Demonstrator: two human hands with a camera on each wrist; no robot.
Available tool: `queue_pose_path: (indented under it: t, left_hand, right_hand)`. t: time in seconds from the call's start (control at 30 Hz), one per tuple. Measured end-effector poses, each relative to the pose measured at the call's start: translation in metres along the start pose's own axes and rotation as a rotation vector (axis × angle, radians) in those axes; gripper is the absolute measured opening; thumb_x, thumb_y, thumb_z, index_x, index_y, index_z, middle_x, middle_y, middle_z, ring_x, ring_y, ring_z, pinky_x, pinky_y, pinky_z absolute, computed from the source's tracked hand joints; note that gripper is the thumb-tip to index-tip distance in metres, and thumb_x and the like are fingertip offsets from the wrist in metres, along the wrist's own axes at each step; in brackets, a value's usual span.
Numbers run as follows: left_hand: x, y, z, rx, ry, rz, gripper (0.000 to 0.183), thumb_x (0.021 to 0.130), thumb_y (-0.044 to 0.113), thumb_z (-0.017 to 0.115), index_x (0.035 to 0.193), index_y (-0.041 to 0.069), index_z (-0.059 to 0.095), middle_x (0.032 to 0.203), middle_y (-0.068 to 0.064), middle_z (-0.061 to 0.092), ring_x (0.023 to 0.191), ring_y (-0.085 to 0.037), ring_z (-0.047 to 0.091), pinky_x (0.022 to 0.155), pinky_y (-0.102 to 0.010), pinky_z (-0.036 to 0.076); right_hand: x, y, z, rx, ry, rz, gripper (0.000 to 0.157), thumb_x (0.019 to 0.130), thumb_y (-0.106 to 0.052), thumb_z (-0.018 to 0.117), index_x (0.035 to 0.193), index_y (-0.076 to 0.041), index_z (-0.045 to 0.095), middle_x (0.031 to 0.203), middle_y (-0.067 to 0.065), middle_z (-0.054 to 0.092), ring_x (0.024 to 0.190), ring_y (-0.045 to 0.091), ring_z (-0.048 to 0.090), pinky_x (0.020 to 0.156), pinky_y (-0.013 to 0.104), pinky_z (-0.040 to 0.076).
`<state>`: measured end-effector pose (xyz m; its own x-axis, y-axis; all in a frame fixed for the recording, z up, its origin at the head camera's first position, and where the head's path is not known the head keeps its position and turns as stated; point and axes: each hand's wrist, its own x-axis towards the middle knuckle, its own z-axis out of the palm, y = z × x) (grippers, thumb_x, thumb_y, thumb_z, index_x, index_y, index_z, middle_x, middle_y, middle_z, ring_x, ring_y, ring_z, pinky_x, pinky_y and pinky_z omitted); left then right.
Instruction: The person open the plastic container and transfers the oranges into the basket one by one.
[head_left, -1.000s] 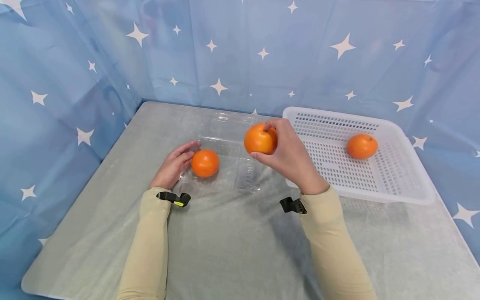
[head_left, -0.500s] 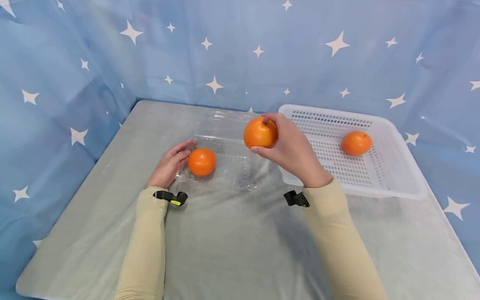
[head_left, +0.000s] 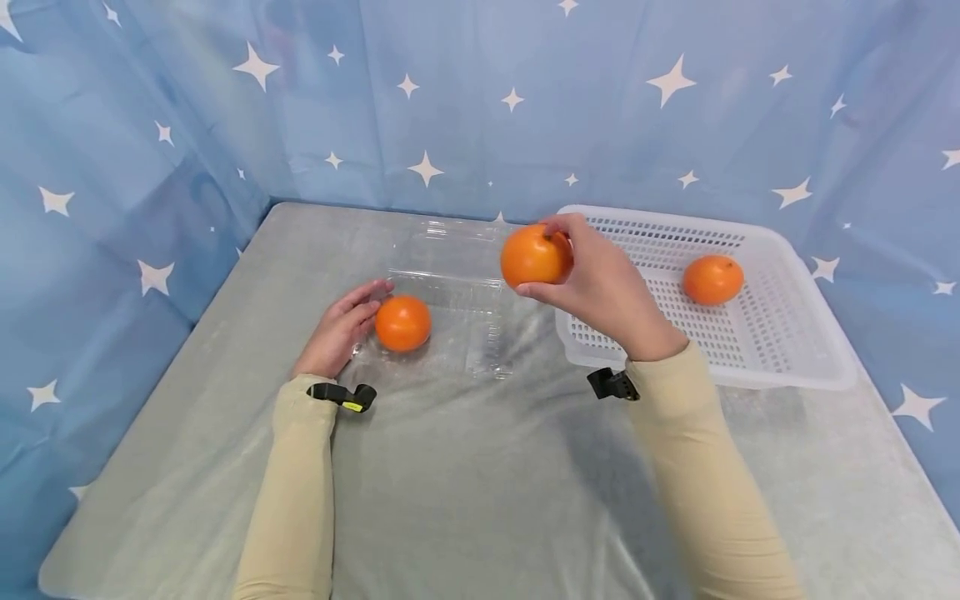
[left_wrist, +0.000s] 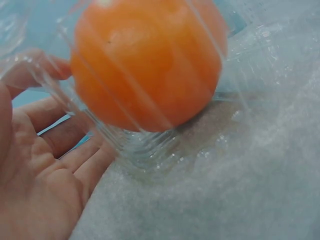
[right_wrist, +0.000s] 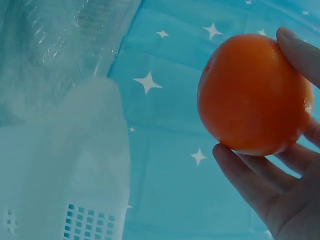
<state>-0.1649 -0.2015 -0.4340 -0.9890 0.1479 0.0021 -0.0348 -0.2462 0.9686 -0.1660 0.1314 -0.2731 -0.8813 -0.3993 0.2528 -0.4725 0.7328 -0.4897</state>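
My right hand (head_left: 607,287) grips an orange (head_left: 535,255) between thumb and fingers, held in the air at the left end of the white basket (head_left: 817,333). The right wrist view shows the same orange (right_wrist: 255,95) with fingers on opposite sides. A clear plastic container (head_left: 487,333), its lid part folded back, lies on the table with a second orange (head_left: 403,323) in its left side. My left hand (head_left: 337,329) rests against the container's left wall, fingers fairly straight. Through that wall the left wrist view shows the orange (left_wrist: 150,65) beside the fingers. A third orange (head_left: 712,280) lies in the basket.
The basket has perforated walls and stands at the back right of the grey cloth-covered table (head_left: 465,483). A blue curtain with white stars (head_left: 465,100) hangs close behind the table and along its left side.
Over the last half second my right hand has moved right and slightly up with its orange, towards the basket. The left hand stays at the container. The head view has shifted slightly.
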Motion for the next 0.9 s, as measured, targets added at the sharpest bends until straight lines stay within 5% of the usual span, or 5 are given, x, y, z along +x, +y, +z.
queue_pose_path:
  t: [0.33,0.9]
  left_hand:
    - [-0.003,0.009,0.007,0.011,-0.013,0.004,0.045,0.094,0.01,0.045,0.136,0.003,0.034,0.139,-0.012,0.036,0.127,-0.02,0.032,0.103,-0.035,0.027]
    - [-0.006,0.01,0.006,0.016,-0.013,-0.007,0.045,0.094,0.009,0.044,0.137,0.003,0.033,0.139,-0.012,0.035,0.128,-0.02,0.03,0.103,-0.035,0.028]
  right_hand:
    - [0.001,-0.005,-0.024,0.005,0.006,0.033,0.078,0.065,-0.055,0.07,0.124,-0.016,0.037,0.124,0.003,0.046,0.089,0.021,0.051,0.074,0.038,0.046]
    - [0.005,0.006,-0.037,-0.09,0.005,-0.063,0.069,0.07,-0.05,0.069,0.128,-0.022,0.041,0.122,-0.001,0.046,0.096,0.02,0.049,0.077,0.041,0.043]
